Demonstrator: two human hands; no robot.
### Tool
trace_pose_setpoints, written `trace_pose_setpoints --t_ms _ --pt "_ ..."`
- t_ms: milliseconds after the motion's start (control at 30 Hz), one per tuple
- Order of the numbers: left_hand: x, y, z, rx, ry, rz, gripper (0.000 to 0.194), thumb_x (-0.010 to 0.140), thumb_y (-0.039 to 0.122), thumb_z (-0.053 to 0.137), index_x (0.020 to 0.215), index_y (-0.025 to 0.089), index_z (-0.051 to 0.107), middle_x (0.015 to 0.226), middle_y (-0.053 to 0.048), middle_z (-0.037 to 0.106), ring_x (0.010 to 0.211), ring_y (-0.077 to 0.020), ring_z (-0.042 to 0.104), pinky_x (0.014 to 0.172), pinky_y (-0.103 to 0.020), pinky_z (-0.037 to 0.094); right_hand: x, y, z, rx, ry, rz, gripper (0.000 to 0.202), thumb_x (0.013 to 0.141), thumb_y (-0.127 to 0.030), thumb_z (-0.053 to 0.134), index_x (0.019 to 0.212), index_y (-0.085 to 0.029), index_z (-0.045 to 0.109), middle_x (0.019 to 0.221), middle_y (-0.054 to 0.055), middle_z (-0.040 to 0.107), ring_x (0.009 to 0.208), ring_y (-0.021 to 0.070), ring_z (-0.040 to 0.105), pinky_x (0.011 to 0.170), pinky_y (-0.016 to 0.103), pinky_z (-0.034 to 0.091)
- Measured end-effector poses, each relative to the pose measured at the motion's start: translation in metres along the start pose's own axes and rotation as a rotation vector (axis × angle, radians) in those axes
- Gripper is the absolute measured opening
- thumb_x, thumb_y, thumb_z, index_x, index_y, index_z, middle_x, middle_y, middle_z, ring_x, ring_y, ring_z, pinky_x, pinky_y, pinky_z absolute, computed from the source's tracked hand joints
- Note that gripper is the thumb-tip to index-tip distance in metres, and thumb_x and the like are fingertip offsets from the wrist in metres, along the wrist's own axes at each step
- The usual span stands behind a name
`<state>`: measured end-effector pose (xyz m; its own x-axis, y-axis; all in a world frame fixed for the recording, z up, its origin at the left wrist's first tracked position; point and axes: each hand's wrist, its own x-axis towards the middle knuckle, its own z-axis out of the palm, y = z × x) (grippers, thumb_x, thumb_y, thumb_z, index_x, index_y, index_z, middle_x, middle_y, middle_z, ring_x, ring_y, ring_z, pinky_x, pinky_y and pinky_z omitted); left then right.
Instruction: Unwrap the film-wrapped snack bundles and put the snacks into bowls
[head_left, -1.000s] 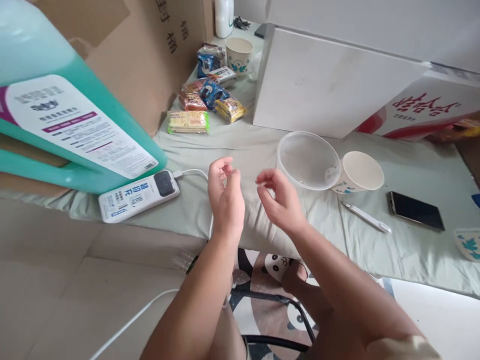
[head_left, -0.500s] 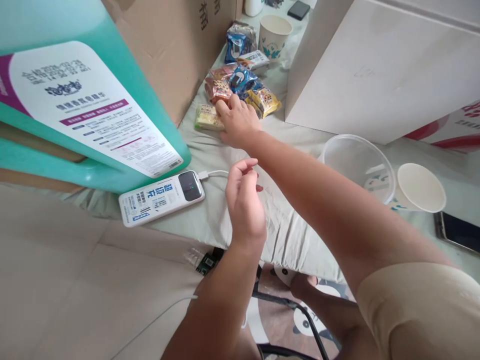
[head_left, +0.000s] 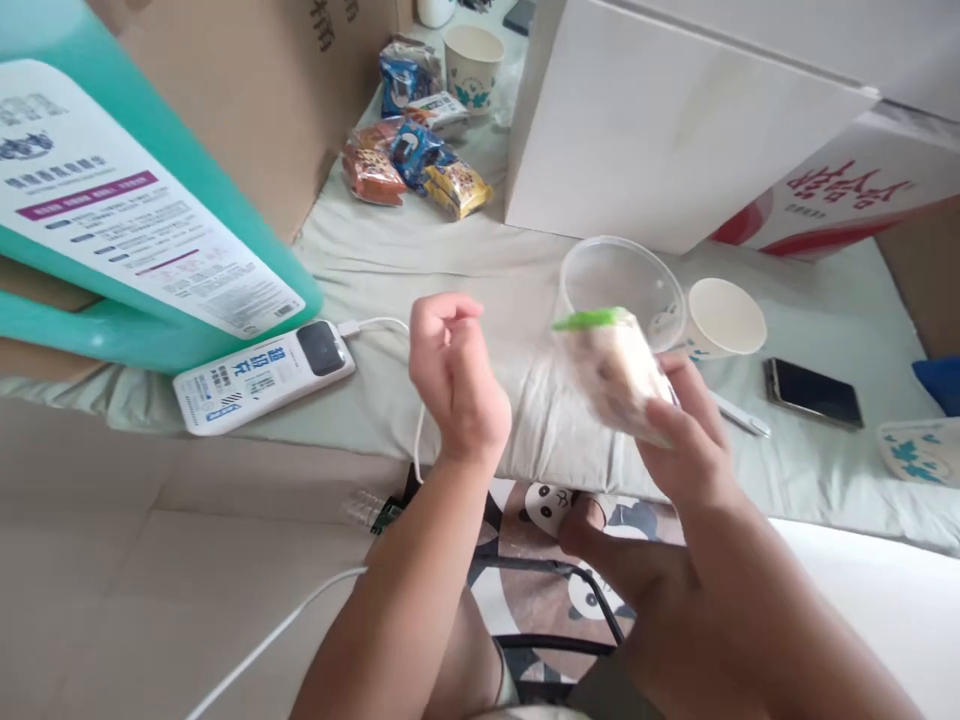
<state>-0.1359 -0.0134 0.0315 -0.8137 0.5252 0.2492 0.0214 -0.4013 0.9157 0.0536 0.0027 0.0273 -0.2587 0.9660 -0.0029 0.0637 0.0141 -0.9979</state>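
My right hand (head_left: 690, 430) grips a small wrapped snack packet (head_left: 611, 365) by its lower right end. The packet is pale with a bright green edge, smeared by motion, and is held up over the cloth in front of a clear plastic bowl (head_left: 622, 290). My left hand (head_left: 457, 380) hovers at the front of the table with its fingers curled in, and nothing shows in it. Several snack packets lie at the back: an orange-red one (head_left: 375, 175), a blue one (head_left: 416, 150) and a yellow one (head_left: 459, 188).
On the left, a large green jug (head_left: 277, 260) stands behind a white power bank (head_left: 262, 378) with a white cable. Paper cups (head_left: 727, 315), a pen (head_left: 742, 415) and a phone (head_left: 815, 393) lie to the right. A tall white box (head_left: 615, 140) blocks the back.
My right hand has taken the green-edged packet from beside the other snacks and brought it right and nearer. The left hand stays curled near the front edge. The view has shifted right.
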Motion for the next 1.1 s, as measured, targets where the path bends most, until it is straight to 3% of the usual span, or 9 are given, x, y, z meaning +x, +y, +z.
trace_pose_setpoints --t_ms 100,200,367,500,633,767,833,967,1100 --pt "-0.027 -0.010 0.017 0.105 -0.319 -0.189 0.009 0.088 0.030 0.056 0.084 0.024 0.061 0.083 -0.003 0.060 0.078 -0.0171 0.057 0.074 -0.031 0.047 -0.033 0.032 -0.043 0.327 0.154 0.199 0.025 0.079 -0.051 0.064 0.088 -0.028 0.060 0.086 0.004 0.062 0.072 0.0209 0.058 0.065 0.036 0.049" --pt "-0.060 -0.021 0.035 0.186 -0.580 -0.405 0.017 0.086 0.038 0.066 0.097 0.024 0.065 0.107 -0.007 0.068 0.100 -0.0214 0.065 0.085 -0.034 0.052 -0.040 0.053 -0.061 0.446 0.259 0.273 0.030 0.074 -0.053 0.065 0.091 -0.028 0.061 0.085 0.004 0.062 0.073 0.0212 0.059 0.067 0.037 0.052" --pt "-0.100 -0.036 0.059 0.055 -0.901 -0.628 0.045 0.081 0.045 0.077 0.118 0.026 0.059 0.116 -0.008 0.072 0.105 -0.0231 0.071 0.089 -0.035 0.058 -0.032 0.055 -0.080 0.456 0.101 0.275 0.035 0.079 -0.057 0.067 0.096 -0.026 0.063 0.084 0.001 0.065 0.074 0.0194 0.061 0.067 0.033 0.051" --pt "-0.115 -0.048 0.072 0.036 -0.843 -0.587 0.045 0.081 0.046 0.081 0.116 0.026 0.060 0.112 -0.006 0.073 0.102 -0.0223 0.072 0.085 -0.032 0.060 -0.025 0.056 -0.106 -0.031 0.074 0.061 0.024 0.093 -0.045 0.055 0.097 -0.023 0.067 0.088 0.003 0.070 0.082 0.0195 0.064 0.078 0.034 0.050" --pt "-0.129 -0.061 0.076 0.122 -0.830 -0.602 0.052 0.079 0.048 0.084 0.115 0.024 0.057 0.107 -0.006 0.073 0.095 -0.0211 0.073 0.079 -0.031 0.060 -0.019 0.067 -0.139 -0.602 0.372 -0.213 0.020 0.090 -0.029 0.051 0.098 -0.021 0.068 0.095 0.009 0.072 0.093 0.0242 0.064 0.089 0.041 0.049" --pt "-0.139 -0.070 0.075 0.123 -0.840 -0.554 0.053 0.077 0.049 0.086 0.111 0.023 0.054 0.100 -0.004 0.072 0.089 -0.0187 0.072 0.072 -0.028 0.059 -0.015 0.081 -0.168 -0.956 0.515 -0.120 0.035 0.089 -0.025 0.054 0.121 -0.020 0.067 0.129 0.016 0.067 0.126 0.0338 0.056 0.110 0.056 0.038" --pt "-0.139 -0.072 0.075 0.104 -0.860 -0.531 0.054 0.077 0.048 0.087 0.110 0.024 0.052 0.099 -0.003 0.071 0.086 -0.0170 0.071 0.070 -0.026 0.059 -0.016 0.086 -0.180 -1.023 0.478 -0.043 0.033 0.091 -0.027 0.055 0.121 -0.021 0.068 0.136 0.015 0.066 0.131 0.0359 0.053 0.112 0.059 0.034" --pt "-0.134 -0.075 0.077 0.022 -0.942 -0.553 0.055 0.076 0.048 0.087 0.109 0.025 0.050 0.097 -0.001 0.070 0.083 -0.0159 0.071 0.069 -0.026 0.058 -0.025 0.083 -0.193 -0.986 0.460 -0.016 0.022 0.094 -0.030 0.052 0.105 -0.021 0.069 0.115 0.013 0.072 0.112 0.0327 0.062 0.101 0.053 0.044" --pt "-0.130 -0.077 0.077 -0.028 -0.972 -0.635 0.054 0.080 0.048 0.084 0.113 0.026 0.047 0.101 -0.002 0.071 0.087 -0.0163 0.071 0.074 -0.028 0.060 -0.037 0.066 -0.180 -0.571 0.421 0.022 0.016 0.094 -0.033 0.053 0.101 -0.021 0.062 0.088 0.005 0.069 0.074 0.0191 0.063 0.072 0.036 0.050"
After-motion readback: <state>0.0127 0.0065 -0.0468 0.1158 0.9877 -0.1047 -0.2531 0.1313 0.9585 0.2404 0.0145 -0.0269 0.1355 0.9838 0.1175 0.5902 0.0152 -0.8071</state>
